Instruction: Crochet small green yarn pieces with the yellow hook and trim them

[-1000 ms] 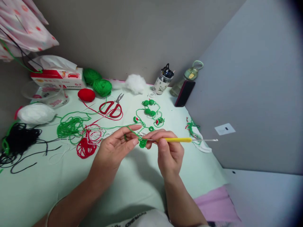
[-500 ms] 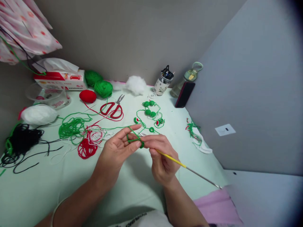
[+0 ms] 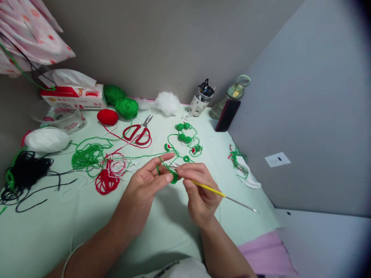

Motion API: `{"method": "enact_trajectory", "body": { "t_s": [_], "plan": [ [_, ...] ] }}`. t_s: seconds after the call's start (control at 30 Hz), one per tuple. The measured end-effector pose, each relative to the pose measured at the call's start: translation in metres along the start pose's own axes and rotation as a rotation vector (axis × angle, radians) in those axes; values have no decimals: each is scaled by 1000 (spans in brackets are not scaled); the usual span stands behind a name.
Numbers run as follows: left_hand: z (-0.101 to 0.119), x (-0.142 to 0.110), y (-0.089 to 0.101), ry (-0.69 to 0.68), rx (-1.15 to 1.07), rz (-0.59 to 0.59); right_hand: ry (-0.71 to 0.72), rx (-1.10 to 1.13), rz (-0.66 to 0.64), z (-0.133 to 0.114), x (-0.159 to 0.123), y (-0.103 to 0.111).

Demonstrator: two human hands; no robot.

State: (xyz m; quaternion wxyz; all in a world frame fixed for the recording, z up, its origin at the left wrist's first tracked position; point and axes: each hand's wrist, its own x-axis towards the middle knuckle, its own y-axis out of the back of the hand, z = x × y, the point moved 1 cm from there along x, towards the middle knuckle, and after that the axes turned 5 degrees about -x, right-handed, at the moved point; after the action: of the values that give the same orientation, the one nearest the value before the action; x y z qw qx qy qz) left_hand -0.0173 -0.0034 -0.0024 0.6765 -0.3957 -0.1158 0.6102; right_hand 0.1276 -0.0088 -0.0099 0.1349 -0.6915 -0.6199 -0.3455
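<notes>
Between thumb and fingers my left hand (image 3: 145, 185) pinches a small green crochet piece (image 3: 174, 178), with green yarn looped over its raised index finger. My right hand (image 3: 203, 191) grips a crochet hook (image 3: 213, 189) by its yellow handle; the free metal end points down to the right. The hook's working tip lies at the green piece, partly covered by fingers. Just beyond my hands, several small green crocheted balls and rings (image 3: 181, 137) lie joined by loose yarn ends.
Red-handled scissors (image 3: 143, 136), a red yarn ball (image 3: 107, 117) and tangled green yarn (image 3: 89, 155) lie left of centre. Behind stand a tissue box (image 3: 77, 96), white stuffing (image 3: 167, 103) and a pen cup (image 3: 199, 102). A phone (image 3: 228, 115) leans against a bottle (image 3: 234, 92) at right.
The hook's free end swung down from nearly level, then rose slightly. My right hand turned with it, fingers staying close to the green piece. My left hand kept its pinch.
</notes>
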Motion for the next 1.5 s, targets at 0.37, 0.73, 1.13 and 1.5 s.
{"method": "enact_trajectory", "body": {
  "t_s": [0.37, 0.73, 1.13, 1.5],
  "plan": [
    [6, 0, 6, -110, 188, 51, -329, 467, 102, 5, 6, 1],
    [-7, -2, 4, -86, 158, -16, -213, 214, 49, 1, 6, -6],
    [-4, 2, -2, 85, -98, -23, -90, 54, 49, 0, -1, -4],
    [0, 4, 3, 26, -37, 43, -370, 412, 153, 7, 5, -2]
  ]
}}
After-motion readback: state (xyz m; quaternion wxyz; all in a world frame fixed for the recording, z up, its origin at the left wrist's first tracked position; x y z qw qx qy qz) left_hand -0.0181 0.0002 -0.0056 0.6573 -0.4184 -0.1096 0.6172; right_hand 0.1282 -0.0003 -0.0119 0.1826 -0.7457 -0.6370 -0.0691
